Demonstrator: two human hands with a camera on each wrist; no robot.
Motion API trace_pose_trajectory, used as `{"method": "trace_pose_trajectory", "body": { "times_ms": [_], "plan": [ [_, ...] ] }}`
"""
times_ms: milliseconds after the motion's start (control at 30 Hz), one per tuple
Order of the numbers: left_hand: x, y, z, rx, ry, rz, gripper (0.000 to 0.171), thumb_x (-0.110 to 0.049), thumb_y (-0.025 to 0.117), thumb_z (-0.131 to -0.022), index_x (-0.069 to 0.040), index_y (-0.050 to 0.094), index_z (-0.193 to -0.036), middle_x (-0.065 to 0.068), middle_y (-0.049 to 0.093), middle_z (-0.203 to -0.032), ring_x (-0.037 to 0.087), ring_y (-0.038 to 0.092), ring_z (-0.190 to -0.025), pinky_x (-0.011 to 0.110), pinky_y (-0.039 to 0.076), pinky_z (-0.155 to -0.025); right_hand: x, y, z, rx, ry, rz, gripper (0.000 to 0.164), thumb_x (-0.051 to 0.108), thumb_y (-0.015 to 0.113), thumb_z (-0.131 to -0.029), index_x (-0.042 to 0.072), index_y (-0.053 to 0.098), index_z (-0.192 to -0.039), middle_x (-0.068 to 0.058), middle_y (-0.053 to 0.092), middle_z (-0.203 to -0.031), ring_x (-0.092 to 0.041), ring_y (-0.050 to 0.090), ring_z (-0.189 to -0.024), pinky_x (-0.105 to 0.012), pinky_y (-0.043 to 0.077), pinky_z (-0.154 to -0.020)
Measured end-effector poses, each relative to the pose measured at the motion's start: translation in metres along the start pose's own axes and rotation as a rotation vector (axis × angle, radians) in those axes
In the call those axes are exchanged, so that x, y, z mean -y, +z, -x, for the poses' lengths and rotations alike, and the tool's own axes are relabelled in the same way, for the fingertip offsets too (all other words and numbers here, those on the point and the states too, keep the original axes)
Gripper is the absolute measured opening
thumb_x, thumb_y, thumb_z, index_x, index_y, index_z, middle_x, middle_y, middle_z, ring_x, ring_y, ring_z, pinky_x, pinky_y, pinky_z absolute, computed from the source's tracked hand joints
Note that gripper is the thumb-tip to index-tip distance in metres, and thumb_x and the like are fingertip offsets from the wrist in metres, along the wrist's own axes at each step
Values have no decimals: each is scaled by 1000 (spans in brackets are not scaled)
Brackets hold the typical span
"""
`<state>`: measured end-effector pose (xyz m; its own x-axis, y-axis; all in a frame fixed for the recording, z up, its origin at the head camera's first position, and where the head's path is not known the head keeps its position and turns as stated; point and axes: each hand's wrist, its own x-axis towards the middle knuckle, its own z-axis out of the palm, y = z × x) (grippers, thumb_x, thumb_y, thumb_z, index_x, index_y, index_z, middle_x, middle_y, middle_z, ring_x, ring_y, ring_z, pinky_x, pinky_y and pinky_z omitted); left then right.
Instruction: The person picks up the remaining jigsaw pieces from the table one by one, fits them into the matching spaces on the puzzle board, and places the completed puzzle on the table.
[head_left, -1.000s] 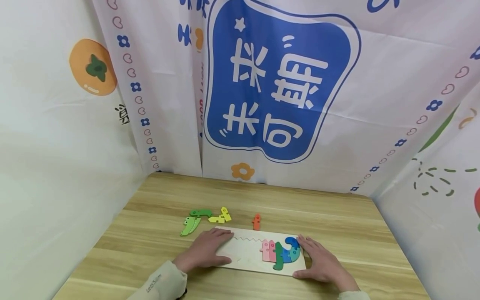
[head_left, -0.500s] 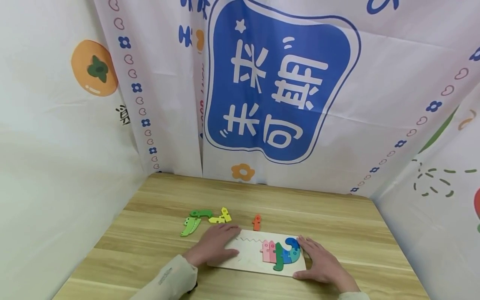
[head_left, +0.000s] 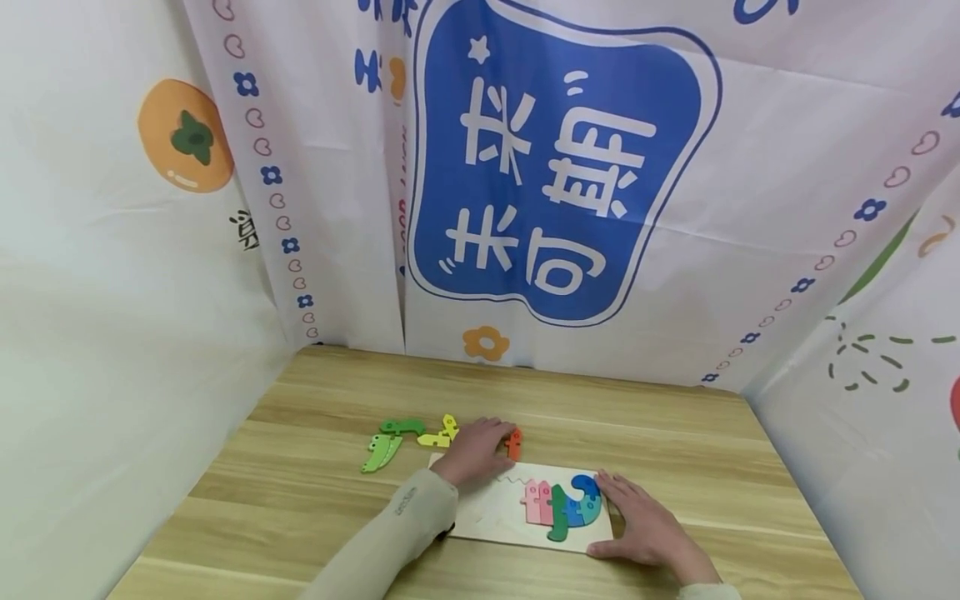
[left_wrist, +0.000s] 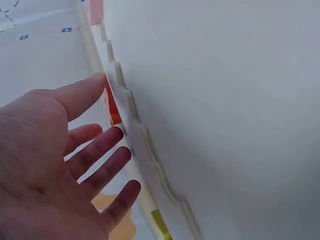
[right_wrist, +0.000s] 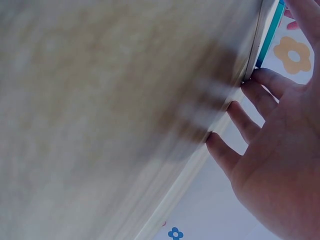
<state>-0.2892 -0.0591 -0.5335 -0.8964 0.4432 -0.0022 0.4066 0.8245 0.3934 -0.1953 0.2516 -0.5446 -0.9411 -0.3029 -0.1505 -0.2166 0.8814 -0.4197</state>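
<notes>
A pale wooden puzzle board (head_left: 480, 515) lies in the head view, with a zigzag recess edge along its far side. At its right end sit pink pieces (head_left: 532, 504), a green leg piece (head_left: 558, 521) and blue tail pieces (head_left: 587, 504). My left hand (head_left: 476, 450) reaches over the board's far edge, fingers at the orange puzzle piece (head_left: 513, 444) on the table. In the left wrist view this hand (left_wrist: 70, 155) has its fingers spread, thumb tip beside the orange piece (left_wrist: 113, 107). My right hand (head_left: 641, 523) rests along the board's right end, fingers extended.
Left of my left hand lie yellow pieces (head_left: 433, 440), a dark green piece (head_left: 402, 427) and a light green crocodile head piece (head_left: 381, 452). The wooden table (head_left: 637, 417) is bordered by white printed cloth (head_left: 352, 275) at the back and sides.
My left hand has left the board's left end and moved right and away from me to the orange piece. It now covers part of a yellow piece. The right hand has stayed put.
</notes>
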Motion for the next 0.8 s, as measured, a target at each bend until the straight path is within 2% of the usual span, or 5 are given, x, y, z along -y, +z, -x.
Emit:
{"method": "trace_pose_trajectory", "body": {
  "times_ms": [233,600,800],
  "plan": [
    [1,6,-8,-28,-6,-40,54,-36,75,-96,-17,61,-144,3,64,-141,26,56,-132,50,45,-113,1,-1,0,0,-2,-8,115,66,86,-69,13,40,-160,-10,39,-166,-45,33,-151,-71,32,-115],
    [-4,3,-14,16,-40,-42,59,-40,73,-97,-16,57,-148,7,55,-153,29,48,-143,52,38,-119,3,-1,1,4,6,-18,114,66,86,-69,13,41,-160,-10,39,-166,-44,33,-152,-70,32,-116],
    [-5,4,-19,43,-60,-10,60,-39,73,-97,-13,57,-148,7,55,-152,28,48,-143,51,36,-122,3,-2,1,3,8,-13,114,66,86,-69,13,41,-160,-11,39,-166,-45,33,-151,-70,32,-116]
  ]
}}
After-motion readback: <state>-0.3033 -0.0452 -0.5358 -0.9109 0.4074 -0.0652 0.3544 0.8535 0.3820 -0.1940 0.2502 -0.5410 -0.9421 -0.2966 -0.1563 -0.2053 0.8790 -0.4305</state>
